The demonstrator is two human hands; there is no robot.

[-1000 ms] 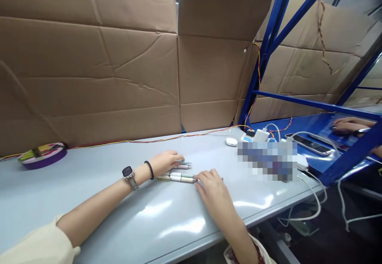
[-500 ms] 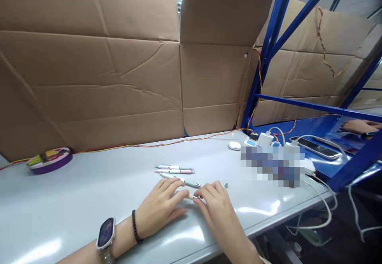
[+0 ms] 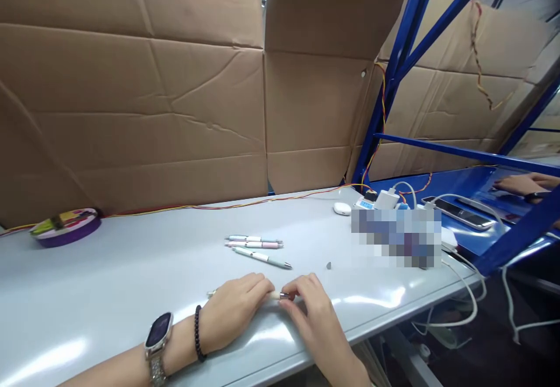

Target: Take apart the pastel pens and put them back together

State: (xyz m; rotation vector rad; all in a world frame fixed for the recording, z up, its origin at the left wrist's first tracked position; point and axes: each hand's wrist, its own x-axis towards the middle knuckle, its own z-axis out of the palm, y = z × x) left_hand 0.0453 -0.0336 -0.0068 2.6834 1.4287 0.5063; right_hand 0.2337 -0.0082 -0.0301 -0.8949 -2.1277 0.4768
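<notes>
My left hand [image 3: 240, 305] is closed over the barrel of a pale cream pen [image 3: 274, 295], low above the tabletop. One end of that pen shows past the left side of the hand; the middle is hidden under my palm and fingers. At its silver tip, the thumb and fingertips of my right hand [image 3: 310, 311] are pinched. Beyond my hands lie a light blue pen [image 3: 251, 239], a pink pen [image 3: 256, 245] and a pale green pen [image 3: 262, 257], the green one at a slant. A tiny grey pointed piece [image 3: 329, 265] rests right of them.
On the white table [image 3: 144, 258], a purple-rimmed round box [image 3: 67, 227] sits far left. A white earbud case [image 3: 342, 208], chargers [image 3: 387, 199] and cables stand at the right, near a blue metal frame [image 3: 380, 107]. Cardboard [image 3: 175, 112] walls the back. Another person's hand [image 3: 520, 184] is far right.
My left hand has turned and closed over the cream pen, and both hands have come slightly nearer to me. The green pen now shows whole. The view has shifted slightly.
</notes>
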